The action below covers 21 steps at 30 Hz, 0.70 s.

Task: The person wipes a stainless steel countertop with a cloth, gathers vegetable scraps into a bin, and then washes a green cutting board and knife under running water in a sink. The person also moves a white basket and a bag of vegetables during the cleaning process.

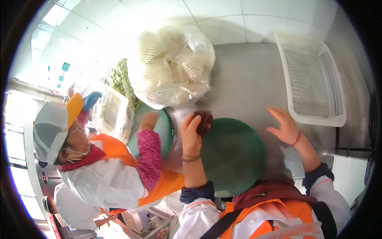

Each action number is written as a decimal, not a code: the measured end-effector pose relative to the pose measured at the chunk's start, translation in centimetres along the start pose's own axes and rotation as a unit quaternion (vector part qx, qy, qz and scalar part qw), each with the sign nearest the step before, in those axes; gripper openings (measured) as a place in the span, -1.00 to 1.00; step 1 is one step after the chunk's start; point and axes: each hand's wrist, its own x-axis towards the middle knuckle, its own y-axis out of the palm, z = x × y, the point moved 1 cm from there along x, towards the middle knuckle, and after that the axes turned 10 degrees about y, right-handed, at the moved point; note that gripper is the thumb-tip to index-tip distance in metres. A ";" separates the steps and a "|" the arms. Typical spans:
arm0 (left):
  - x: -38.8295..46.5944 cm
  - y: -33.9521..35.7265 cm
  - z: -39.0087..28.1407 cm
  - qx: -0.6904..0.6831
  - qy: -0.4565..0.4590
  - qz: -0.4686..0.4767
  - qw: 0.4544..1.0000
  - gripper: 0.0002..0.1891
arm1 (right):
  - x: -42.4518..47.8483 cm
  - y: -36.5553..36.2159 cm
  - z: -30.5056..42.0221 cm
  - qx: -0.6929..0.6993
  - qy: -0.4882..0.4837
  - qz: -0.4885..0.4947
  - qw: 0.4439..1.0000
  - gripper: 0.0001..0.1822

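My left hand (191,131) grips a folded dark red thing (204,122), probably a cloth, at the upper left edge of a round green cutting board (232,158). The board lies right in front of me on a stainless steel table (247,74). Over the steel to the board's right, my right hand (283,127) holds nothing, its fingers spread. Beyond my left hand stands a big clear plastic bag (176,68) full of round pale produce in white foam nets; the kind of produce cannot be told.
A white plastic basket (313,80) lies at the right by the tiled wall. On my left a co-worker (104,170) reaches over a second green board (152,128). Past it are a bag of green vegetables (121,74) and another white basket (110,107). Another person (74,206) stands behind.
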 end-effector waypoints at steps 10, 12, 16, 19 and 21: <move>-0.8 13.2 -0.6 0.175 0.171 0.127 0.961 -0.86 | 2.1 4.8 -2.3 0.593 0.183 0.329 0.711 -0.55; -2.8 13.9 2.8 0.415 0.403 0.092 0.810 -0.89 | -0.3 4.2 -2.7 0.715 0.194 0.353 0.572 -0.50; -11.7 14.4 9.9 0.595 0.394 0.301 0.633 -0.79 | -2.7 3.7 -1.8 0.827 0.202 0.253 0.459 -0.44; -17.2 13.2 10.7 0.530 0.351 0.184 0.750 -0.46 | -3.4 4.3 -3.4 0.841 0.261 0.199 0.431 -0.64; -19.4 11.5 14.4 0.380 0.270 -0.057 0.883 -0.40 | -3.8 5.1 -3.4 0.866 0.274 0.196 0.369 -0.67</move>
